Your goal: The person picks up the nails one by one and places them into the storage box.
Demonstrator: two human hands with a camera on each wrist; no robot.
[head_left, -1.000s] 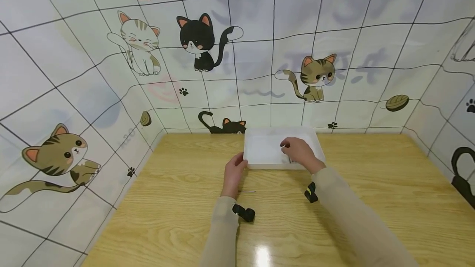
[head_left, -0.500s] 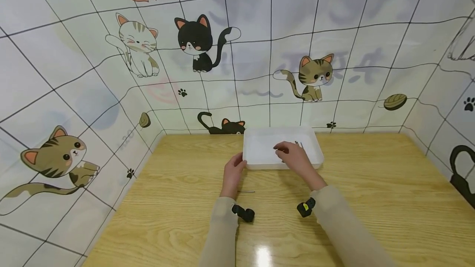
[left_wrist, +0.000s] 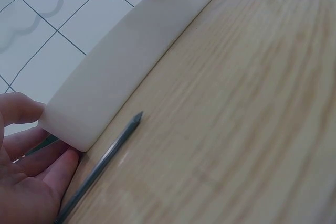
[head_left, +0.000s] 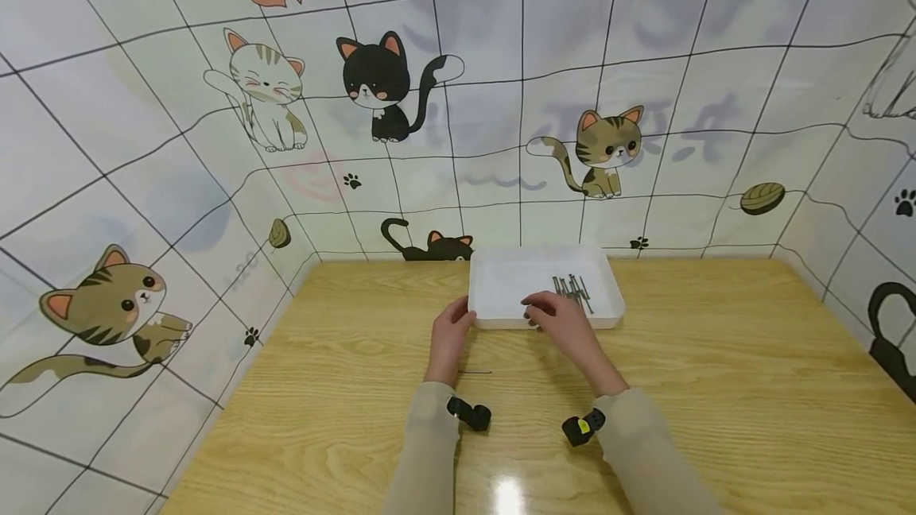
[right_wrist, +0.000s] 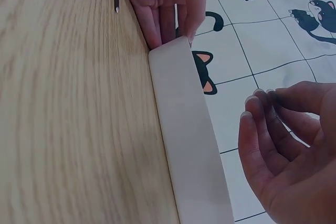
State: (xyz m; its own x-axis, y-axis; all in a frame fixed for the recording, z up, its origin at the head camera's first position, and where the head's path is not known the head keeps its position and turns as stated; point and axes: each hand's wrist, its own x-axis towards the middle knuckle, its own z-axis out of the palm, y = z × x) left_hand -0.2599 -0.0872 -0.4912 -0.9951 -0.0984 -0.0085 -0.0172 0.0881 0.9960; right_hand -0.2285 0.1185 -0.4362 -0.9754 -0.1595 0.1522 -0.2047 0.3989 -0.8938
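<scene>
My left hand [head_left: 451, 336] grips the left front corner of a shallow white tray [head_left: 504, 280], thumb and fingers on its rim and side in the left wrist view. Inside the tray, several nails [head_left: 571, 287] lie in a loose heap toward the right. Over the tray's front edge hovers my right hand [head_left: 568, 332], its fingers bent loosely toward the thumb; nothing shows between them in the right wrist view [right_wrist: 294, 150]. A single dark nail [left_wrist: 107, 161] lies on the table beside my left wrist, pointed end out.
The tray stands on a wood-grain table [head_left: 343, 420], near its back edge. Behind rises a wall covering [head_left: 494, 118] with a grid and cartoon cats. A small black camera [head_left: 470, 413] sits on my left wrist and another camera [head_left: 583, 426] on the right.
My right hand has drawn back from inside the tray, leftward and toward me, uncovering the heap of nails. The left hand keeps its grip on the tray, and the single nail has not moved.
</scene>
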